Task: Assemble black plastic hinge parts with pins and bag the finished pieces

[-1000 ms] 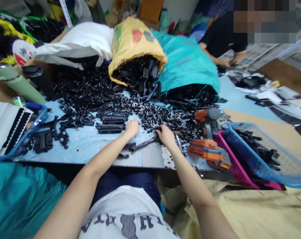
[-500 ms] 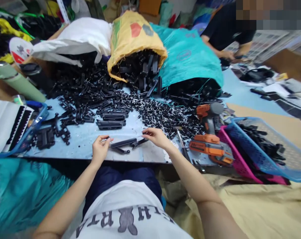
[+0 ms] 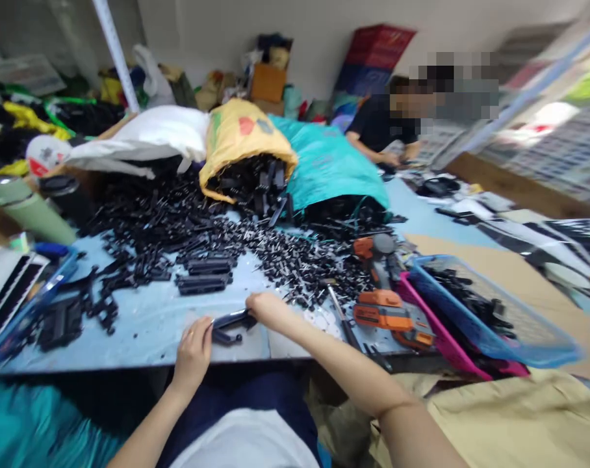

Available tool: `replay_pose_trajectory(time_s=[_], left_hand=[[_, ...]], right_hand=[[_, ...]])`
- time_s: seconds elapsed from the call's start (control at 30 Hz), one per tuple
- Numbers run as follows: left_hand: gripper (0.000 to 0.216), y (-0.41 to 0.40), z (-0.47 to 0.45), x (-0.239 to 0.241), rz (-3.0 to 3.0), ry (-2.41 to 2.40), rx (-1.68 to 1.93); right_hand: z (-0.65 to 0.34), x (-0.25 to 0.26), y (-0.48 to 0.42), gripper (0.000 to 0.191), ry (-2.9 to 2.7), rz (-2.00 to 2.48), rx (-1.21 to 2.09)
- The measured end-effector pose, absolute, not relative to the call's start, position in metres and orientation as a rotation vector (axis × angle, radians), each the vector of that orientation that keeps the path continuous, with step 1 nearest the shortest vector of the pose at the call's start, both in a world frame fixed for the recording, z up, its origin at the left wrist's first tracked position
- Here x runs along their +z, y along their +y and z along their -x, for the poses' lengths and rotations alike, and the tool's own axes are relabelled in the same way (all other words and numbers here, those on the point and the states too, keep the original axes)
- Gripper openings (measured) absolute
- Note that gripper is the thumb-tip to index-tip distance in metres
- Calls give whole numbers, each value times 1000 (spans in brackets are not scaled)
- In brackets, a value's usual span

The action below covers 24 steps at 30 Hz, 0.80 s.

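Near the front edge of the table lies a black plastic part (image 3: 229,320), a long bar with a shorter arm that ends in a round knob. My left hand (image 3: 193,348) is closed on the bar's left end, thumb and fingers pressed together. At the other end my right hand (image 3: 268,311) is closed, its fingertips bent down against the part; what they pinch is hidden. Just behind lie several matching black bars (image 3: 205,283) side by side. A heap of small black pieces with metal pins (image 3: 295,266) spreads beyond my right hand.
An orange cordless drill (image 3: 385,309) and a hammer (image 3: 344,312) lie on the right, beside a blue basket (image 3: 543,344) of black parts. Yellow (image 3: 249,133), white and teal (image 3: 331,166) sacks stand behind. A co-worker (image 3: 380,127) is at the far right.
My right hand has moved left and down onto the part's right end, the small pin it held now out of sight. My left hand is closer against the bar. The view has tilted up.
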<state>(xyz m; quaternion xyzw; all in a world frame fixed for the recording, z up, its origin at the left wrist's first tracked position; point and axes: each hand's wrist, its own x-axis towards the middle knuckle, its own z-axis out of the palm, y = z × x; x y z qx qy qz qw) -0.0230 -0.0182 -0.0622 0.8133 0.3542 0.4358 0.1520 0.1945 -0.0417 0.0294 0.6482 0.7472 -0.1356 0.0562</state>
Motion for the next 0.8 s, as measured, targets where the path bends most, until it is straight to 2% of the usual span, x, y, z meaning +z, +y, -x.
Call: replay_pose_trajectory(time_s=[0.17,0.33,0.5,0.7,0.8], left_hand=[[21,-5,17,-68,-2439,1053,1374],[19,-3,22,-74,-2598,914,1501],[21,-1,23,-76,-2759,922,1582],[21,8,28,-68,-2969,752,1495],[18,12,30,-69,-2969,675,1450]], right_hand=[[-201,16,-52,25,2276,-2144,-291],[-202,-13,-85,20,2496,-2277,-202],[-202,-41,-108,34,2756,-2366,-166],[-199,-51,-125,55,2631,-2397,-183],[-196,-54,-126,59,2618,-2386,-118]])
